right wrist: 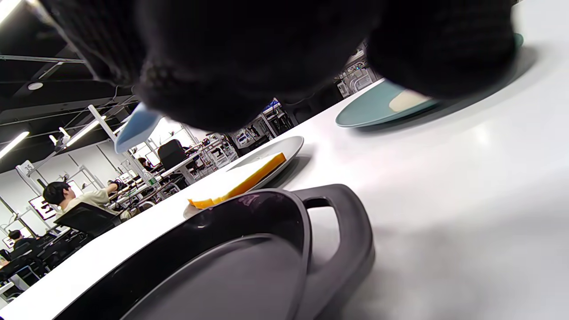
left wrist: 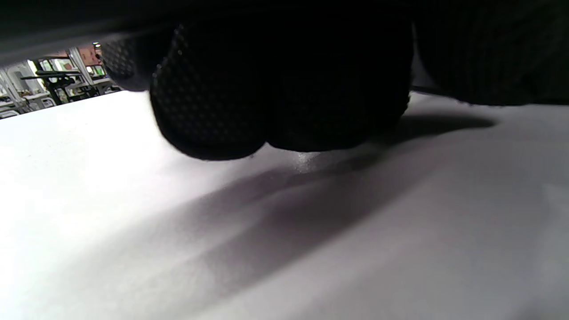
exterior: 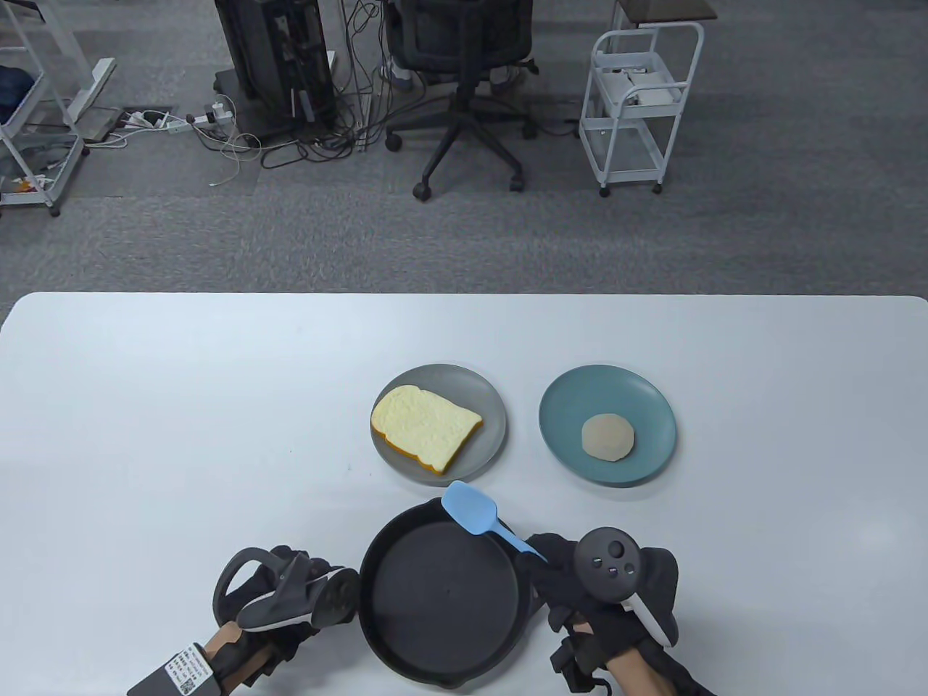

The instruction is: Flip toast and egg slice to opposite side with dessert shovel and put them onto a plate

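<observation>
Left hand [exterior: 279,591] fingers are mostly hidden under the tracker in the table view; in the left wrist view only dark curled glove fingertips [left wrist: 209,115] show, touching the worktop [exterior: 181,435], nothing visibly held, though whether they are tightly closed or loosely curled can't be told. Right hand [exterior: 609,587] is also largely covered by its tracker; its fingers [exterior: 554,554] curl around the handle end of the blue shovel [exterior: 475,513], the grip itself hidden by the glove. In the right wrist view the fingers fill the top as a dark blur and only a pale blue bit of the shovel [right wrist: 135,126] pokes out to their left. The shovel blade sticks out ahead and left of the right fingers, over the far rim of the black pan [exterior: 442,598]; contact with the rim can't be made out. The pan sits between the two hands, its near edge cut off at the bottom of the frame, one loop handle just beside the right fingers. Toast [exterior: 424,428], pale yellow face up with an orange-brown crust, lies on the grey plate [exterior: 489,406] beyond the shovel tip. Egg slice [exterior: 607,438], round, flat, beige, lies on the teal plate [exterior: 573,406], ahead of the right fingers and apart from them.
</observation>
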`<state>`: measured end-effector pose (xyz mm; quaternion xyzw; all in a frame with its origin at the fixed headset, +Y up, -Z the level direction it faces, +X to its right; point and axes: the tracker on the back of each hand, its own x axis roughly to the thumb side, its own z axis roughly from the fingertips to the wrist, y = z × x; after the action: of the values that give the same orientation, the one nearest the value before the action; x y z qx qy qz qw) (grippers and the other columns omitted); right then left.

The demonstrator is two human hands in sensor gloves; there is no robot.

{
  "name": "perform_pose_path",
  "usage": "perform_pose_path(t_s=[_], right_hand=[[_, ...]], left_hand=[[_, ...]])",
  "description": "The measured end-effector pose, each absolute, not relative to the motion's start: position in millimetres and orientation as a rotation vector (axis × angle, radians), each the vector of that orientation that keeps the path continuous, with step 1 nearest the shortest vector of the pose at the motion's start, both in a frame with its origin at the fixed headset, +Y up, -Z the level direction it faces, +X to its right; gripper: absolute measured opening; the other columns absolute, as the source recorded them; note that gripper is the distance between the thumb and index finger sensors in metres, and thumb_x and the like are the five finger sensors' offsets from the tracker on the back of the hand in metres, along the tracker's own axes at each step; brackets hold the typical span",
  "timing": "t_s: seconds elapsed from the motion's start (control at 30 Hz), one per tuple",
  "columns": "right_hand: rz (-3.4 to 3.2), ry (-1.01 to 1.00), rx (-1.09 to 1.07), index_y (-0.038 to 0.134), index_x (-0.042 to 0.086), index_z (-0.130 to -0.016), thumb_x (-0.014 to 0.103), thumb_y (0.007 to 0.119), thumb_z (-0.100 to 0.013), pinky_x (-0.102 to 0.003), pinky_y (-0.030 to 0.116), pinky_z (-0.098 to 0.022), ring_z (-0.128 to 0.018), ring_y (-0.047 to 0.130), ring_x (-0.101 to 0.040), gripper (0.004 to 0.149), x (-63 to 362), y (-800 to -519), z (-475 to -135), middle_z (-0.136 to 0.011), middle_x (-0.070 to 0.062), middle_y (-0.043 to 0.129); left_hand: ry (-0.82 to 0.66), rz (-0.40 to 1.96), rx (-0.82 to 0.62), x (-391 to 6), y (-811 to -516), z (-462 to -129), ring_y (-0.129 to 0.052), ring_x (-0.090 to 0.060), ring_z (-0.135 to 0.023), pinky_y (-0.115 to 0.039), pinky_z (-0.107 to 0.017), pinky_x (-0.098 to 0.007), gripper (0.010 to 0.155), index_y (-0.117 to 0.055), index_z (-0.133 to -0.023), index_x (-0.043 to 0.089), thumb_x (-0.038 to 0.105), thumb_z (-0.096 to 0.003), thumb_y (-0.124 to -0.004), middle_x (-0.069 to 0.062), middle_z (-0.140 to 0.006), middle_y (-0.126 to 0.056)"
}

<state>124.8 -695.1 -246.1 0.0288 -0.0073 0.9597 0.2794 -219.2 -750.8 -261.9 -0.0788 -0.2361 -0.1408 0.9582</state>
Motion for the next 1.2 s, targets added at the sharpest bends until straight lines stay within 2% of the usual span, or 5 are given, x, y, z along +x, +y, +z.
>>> perform_pose_path(t_s=[0.3, 0.57, 0.63, 0.77, 1.2], right_hand=[[2.583, -0.001, 0.078, 0.096, 0.016, -0.076, 0.051, 0.084, -0.040, -0.038, 0.089, -0.024, -0.010, 0.098, -0.008, 0.052, 124.0, -696.1, -246.3, -0.038, 0.009, 0.108], [2.577, -0.003, 0.066, 0.096, 0.015, -0.076, 0.051, 0.085, -0.040, -0.038, 0.089, -0.024, -0.010, 0.098, -0.008, 0.052, 126.0, -696.8, -246.9, -0.038, 0.009, 0.108], [2.576, -0.003, 0.062, 0.096, 0.015, -0.076, 0.051, 0.085, -0.040, -0.038, 0.089, -0.024, -0.010, 0.098, -0.008, 0.052, 126.6, -697.3, -247.4, -0.038, 0.008, 0.108], [2.573, 0.011, 0.056, 0.096, 0.015, -0.076, 0.051, 0.084, -0.040, -0.038, 0.089, -0.024, -0.010, 0.098, -0.008, 0.052, 127.6, -698.5, -248.0, -0.038, 0.009, 0.108], [2.519, -0.091, -0.163, 0.095, 0.014, -0.077, 0.050, 0.084, -0.041, -0.039, 0.089, -0.026, -0.013, 0.099, -0.010, 0.052, 162.3, -699.5, -273.4, -0.040, 0.007, 0.108]], left_hand=[[-0.478, -0.274, -0.193, -220.5, -750.5, -262.6, -0.108, -0.022, -0.041, -0.083, -0.054, -0.046, 0.058, -0.091, -0.075, 0.035, 0.067, -0.0287, -0.075, 0.009, -0.050, -0.106], [-0.355, -0.112, -0.142, -251.9, -715.8, -268.9, -0.103, -0.030, -0.073, -0.074, -0.066, -0.052, 0.076, -0.080, -0.092, 0.032, 0.071, -0.0300, -0.063, 0.001, -0.081, -0.100], [-0.299, -0.051, -0.048, -264.4, -705.6, -269.7, -0.089, -0.037, -0.092, -0.062, -0.074, -0.057, 0.081, -0.072, -0.100, 0.033, 0.072, -0.0299, -0.062, -0.004, -0.100, -0.087], [-0.204, -0.016, -0.005, -284.6, -698.0, -274.0, -0.022, -0.043, -0.116, -0.027, -0.082, -0.064, 0.085, -0.041, -0.110, 0.048, 0.075, -0.0312, -0.056, 0.000, -0.126, -0.036], [-0.130, -0.001, -0.034, -305.1, -704.4, -285.6, -0.018, -0.043, -0.117, -0.022, -0.081, -0.066, 0.087, -0.034, -0.111, 0.046, 0.076, -0.0319, -0.054, -0.003, -0.127, -0.028]])
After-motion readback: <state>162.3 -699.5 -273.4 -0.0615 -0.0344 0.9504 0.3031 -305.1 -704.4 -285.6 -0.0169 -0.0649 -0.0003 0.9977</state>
